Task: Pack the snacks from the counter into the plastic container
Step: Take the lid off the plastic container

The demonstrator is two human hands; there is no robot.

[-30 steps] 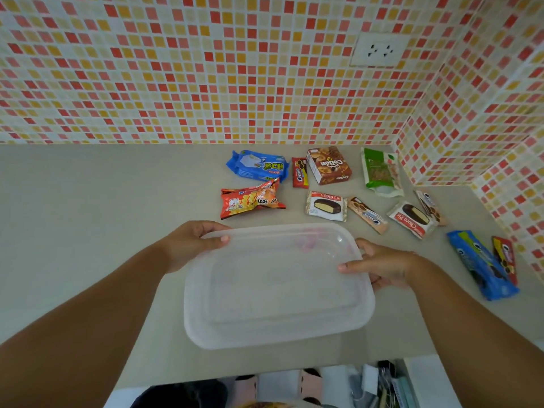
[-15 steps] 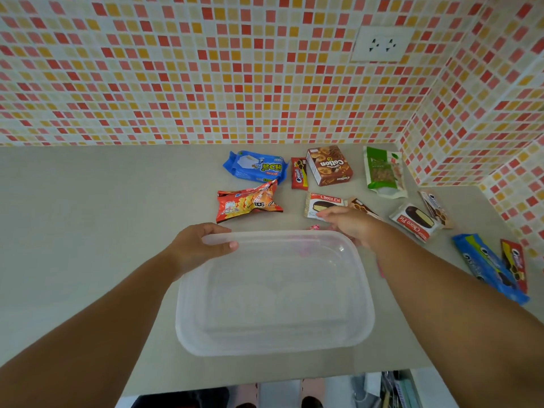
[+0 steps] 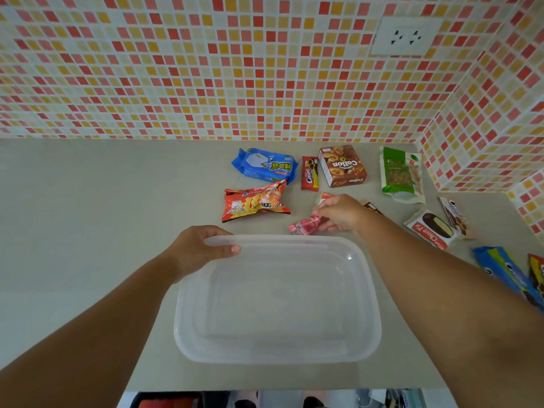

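A: What sits nearest the front edge of the surface (image 3: 88, 201)?

B: The container (image 3: 276, 301), clear plastic, with nothing in it. It stands near the front edge, about midway along.

A: And the hands?

B: The left hand (image 3: 197, 250) grips the container's far left corner, thumb curled over the rim, the other fingers curled round the outside. The right hand (image 3: 341, 213) is just past the far rim, its fingers pinched narrow on a pink packet (image 3: 303, 225) that lies touching that rim or close beside it; I cannot tell which.

A: What lies beyond?

B: An orange crisp bag (image 3: 256, 203), left of the right hand. Under that hand a Choco Pie (image 3: 322, 198) shows only a corner. Towards the right edge lie another Choco Pie (image 3: 431, 229), a brown wrapper (image 3: 454, 216) touching it, a blue bar (image 3: 500, 269) and a red one (image 3: 537, 272), cut off by the frame.

A: And near the back wall?

B: A row, left to right: a blue pack (image 3: 265, 167), a red Cream-O bar (image 3: 309, 173), a Collon box (image 3: 343, 166) and a green pouch (image 3: 401, 175) by the back right corner. A socket (image 3: 406, 36) sits on the tiles (image 3: 206, 69) above.
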